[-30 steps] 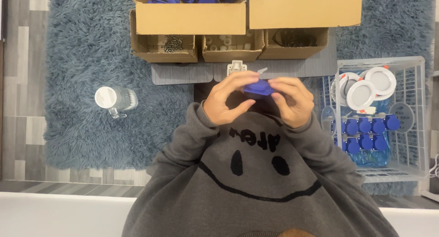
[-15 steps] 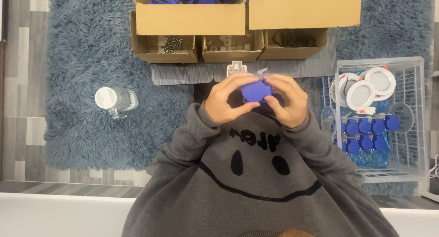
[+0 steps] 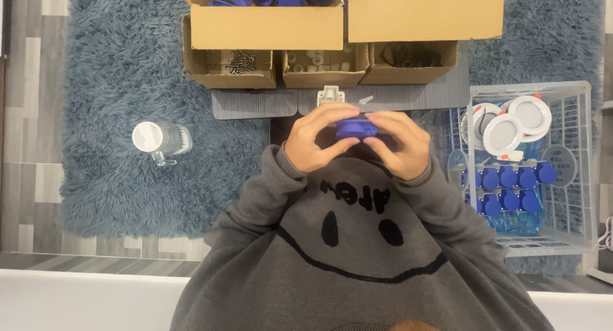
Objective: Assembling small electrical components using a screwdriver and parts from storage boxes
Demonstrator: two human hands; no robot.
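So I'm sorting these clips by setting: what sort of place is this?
Probably a home floor used as a small assembly station: a shaggy blue rug, cardboard boxes of small parts, and a white wire basket of blue and white pieces. Both hands hold a blue part.

The part (image 3: pixel 355 128) between the hands was deep blue; the sweatshirt (image 3: pixel 357 241) was charcoal grey with a black smiling-face pattern; the shaggy rug (image 3: pixel 121 82) was slate blue; the cardboard boxes (image 3: pixel 265 27) were plain tan; the wire basket (image 3: pixel 590 177) was white, holding white round discs (image 3: pixel 514 123) and blue caps (image 3: pixel 511 177); the floor (image 3: pixel 29 114) was grey wood-grain planks.
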